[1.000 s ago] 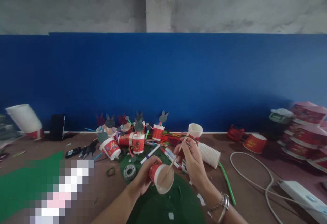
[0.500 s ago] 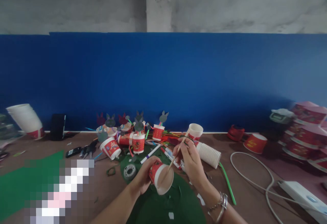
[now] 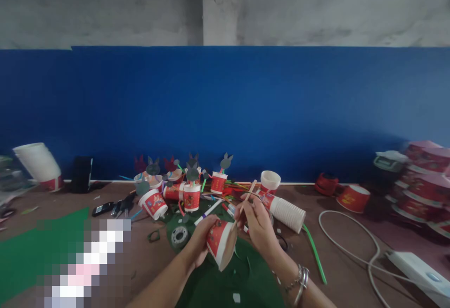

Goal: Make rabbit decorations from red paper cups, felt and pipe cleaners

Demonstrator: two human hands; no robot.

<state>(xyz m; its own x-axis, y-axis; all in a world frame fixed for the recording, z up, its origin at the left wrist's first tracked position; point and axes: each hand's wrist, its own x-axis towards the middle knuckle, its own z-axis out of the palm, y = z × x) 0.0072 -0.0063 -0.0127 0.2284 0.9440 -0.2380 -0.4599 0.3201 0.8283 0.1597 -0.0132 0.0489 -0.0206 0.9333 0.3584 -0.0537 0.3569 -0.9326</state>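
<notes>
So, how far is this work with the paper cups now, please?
The upright cups look done, with dark, eared cut-outs above them. In hand: the left hand holds a tilted red cup, the right hand a thin stick near its mouth. Probably left: the nested cups lying on their side, where no cut-out shows.

Single head-worn view, looking forward and down over hands (image 3: 230,230) and tabletop (image 3: 140,270).
</notes>
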